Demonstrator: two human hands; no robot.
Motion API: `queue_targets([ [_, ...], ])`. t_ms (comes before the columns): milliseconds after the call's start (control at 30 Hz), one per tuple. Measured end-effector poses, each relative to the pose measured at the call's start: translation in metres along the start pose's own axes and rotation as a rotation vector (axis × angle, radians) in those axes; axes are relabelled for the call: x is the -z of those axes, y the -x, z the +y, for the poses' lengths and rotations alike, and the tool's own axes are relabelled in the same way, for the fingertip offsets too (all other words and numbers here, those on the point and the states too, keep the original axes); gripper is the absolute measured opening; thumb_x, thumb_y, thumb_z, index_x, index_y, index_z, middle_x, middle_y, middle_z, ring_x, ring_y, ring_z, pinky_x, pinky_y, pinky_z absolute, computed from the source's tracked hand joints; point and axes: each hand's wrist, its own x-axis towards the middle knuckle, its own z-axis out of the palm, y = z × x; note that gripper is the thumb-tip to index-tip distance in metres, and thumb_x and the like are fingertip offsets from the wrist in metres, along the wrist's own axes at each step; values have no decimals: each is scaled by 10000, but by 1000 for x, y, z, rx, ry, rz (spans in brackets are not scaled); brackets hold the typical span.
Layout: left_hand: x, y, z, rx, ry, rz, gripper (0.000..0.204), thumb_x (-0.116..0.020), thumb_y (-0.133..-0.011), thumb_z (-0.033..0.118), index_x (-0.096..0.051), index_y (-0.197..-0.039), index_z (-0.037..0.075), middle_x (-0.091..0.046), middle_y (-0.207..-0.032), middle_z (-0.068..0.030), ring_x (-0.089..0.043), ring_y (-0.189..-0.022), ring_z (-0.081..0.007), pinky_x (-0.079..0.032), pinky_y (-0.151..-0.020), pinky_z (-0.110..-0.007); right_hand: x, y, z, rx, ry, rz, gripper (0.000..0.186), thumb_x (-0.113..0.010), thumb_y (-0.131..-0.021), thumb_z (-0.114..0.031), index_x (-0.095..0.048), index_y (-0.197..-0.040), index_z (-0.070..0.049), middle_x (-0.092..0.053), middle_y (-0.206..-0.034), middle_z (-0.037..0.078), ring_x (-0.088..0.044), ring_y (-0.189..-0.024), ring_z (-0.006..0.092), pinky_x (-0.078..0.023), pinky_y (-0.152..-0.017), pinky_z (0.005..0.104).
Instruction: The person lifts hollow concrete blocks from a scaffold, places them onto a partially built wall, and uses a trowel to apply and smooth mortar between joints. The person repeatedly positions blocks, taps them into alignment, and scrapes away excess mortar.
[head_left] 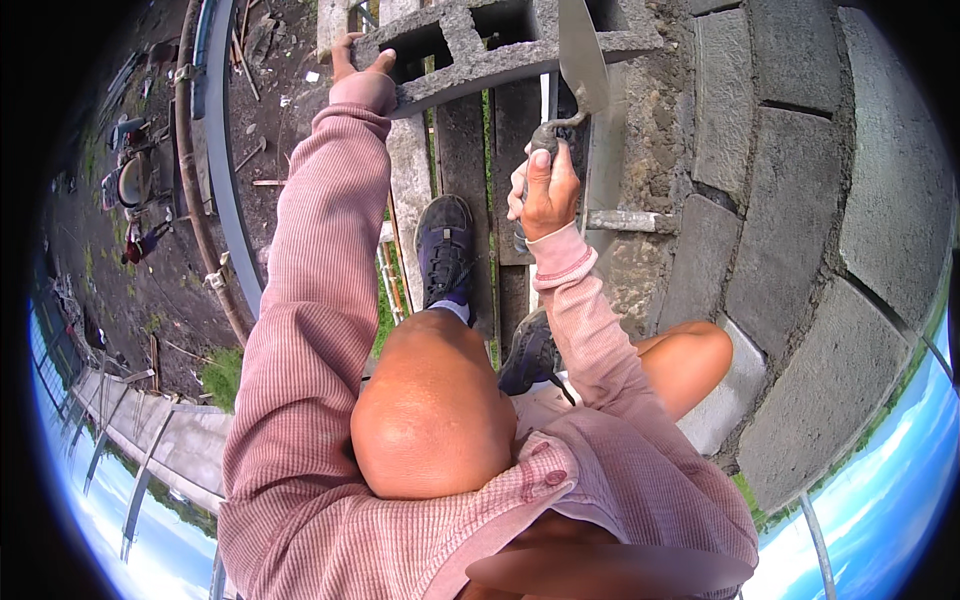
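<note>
A grey hollow concrete block (490, 68) lies at the top of the head view, its open cells facing up. My left hand (362, 68) grips its left end, thumb and fingers round the end wall. My right hand (547, 190) is closed round the handle of a trowel (583, 65). The trowel's metal blade points away from me and overlaps the block's right part. Whether the blade touches the block, I cannot tell. No mortar clearly shows on the blade.
To the right rises a block wall (785, 190) with rough mortar joints. My shoes (445, 250) rest on narrow planks (460, 150) with gaps between them. A metal rail (225, 150) and a wooden pole (190, 170) run along the left. Far below is dirt ground, with a person (145, 243) there.
</note>
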Motion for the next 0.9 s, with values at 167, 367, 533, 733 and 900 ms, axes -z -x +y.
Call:
queue_targets([
  [167,-7,14,-4,1,27,40,613,-768,-865,265,-435,-1380,268,-705,-1119,-189,-691,-1029,-364,-508,-937,-432,-9,-6,8,7,-17,-51,542,-423,-1055,-573,-482,-1102,-35,-483,-686,21,-492,-505,96,-436,-443,254],
  [367,-12,13,-5,-107,1,85,622,-738,-858,282,-397,-1379,277,-705,-1090,-217,-694,-1005,-410,-508,-934,-452,-15,-14,17,119,161,-31,504,-435,-1069,-528,-506,-1095,-29,-499,-632,22,-512,-484,108,-427,-421,273],
  [533,-10,15,0,61,2,28,627,-747,-855,260,-420,-1389,264,-681,-1172,-214,-677,-1079,-375,-498,-964,-438,-24,-18,25,190,364,81,581,-440,-1044,-586,-510,-1074,-10,-508,-626,27,-519,-467,115,-418,-409,275],
  [733,-10,21,3,-35,47,76,644,-768,-836,252,-446,-1395,243,-693,-1151,-181,-681,-1060,-366,-501,-953,-433,-23,-23,26,372,86,61,617,-430,-1015,-652,-482,-992,-38,-482,-627,23,-504,-488,99,-422,-422,257],
  [900,-6,21,14,65,-15,63,636,-750,-837,297,-434,-1388,324,-714,-1060,-202,-699,-978,-392,-517,-907,-453,-22,-24,16,95,184,26,618,-430,-1010,-668,-469,-964,-52,-473,-648,31,-476,-470,104,-415,-423,257],
])
